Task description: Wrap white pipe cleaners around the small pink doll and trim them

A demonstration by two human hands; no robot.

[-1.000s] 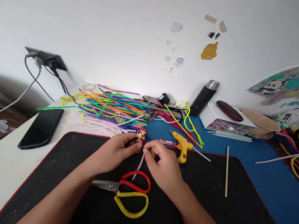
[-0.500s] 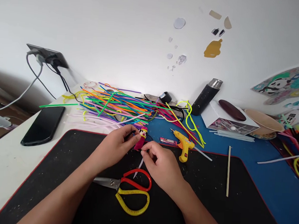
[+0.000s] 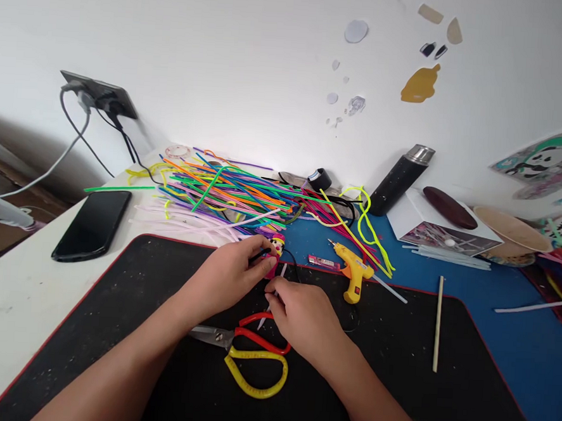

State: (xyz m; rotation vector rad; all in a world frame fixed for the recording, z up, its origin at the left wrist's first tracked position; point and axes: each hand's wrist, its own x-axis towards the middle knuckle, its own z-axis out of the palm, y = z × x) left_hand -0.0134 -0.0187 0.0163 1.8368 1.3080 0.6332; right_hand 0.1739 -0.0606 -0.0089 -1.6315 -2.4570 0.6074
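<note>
My left hand [image 3: 236,271] is closed around a small doll [image 3: 278,243] with a magenta body, a light face and a yellow and magenta top; fingers hide part of it. A short black piece also shows between those fingers. Just below the doll, my right hand [image 3: 307,310] has thumb and forefinger pinched together; whatever is between them is too small to make out. A thin whitish strip [image 3: 261,323] runs behind the right fingertips. Large scissors [image 3: 257,355] with one red and one yellow handle lie on the black mat [image 3: 193,396] under the hands.
Behind the hands lies a heap of colourful pipe cleaners [image 3: 234,192]. To the right are a yellow glue gun [image 3: 354,272], a wooden stick [image 3: 438,325], a black flask [image 3: 399,179], a white box [image 3: 414,218] and a bowl [image 3: 513,231]. A phone [image 3: 92,224] rests at left.
The camera view has shifted, so the scene sits further right in the picture. My right fingertips have drawn slightly down from the doll's lower end. The left hand keeps its grasp.
</note>
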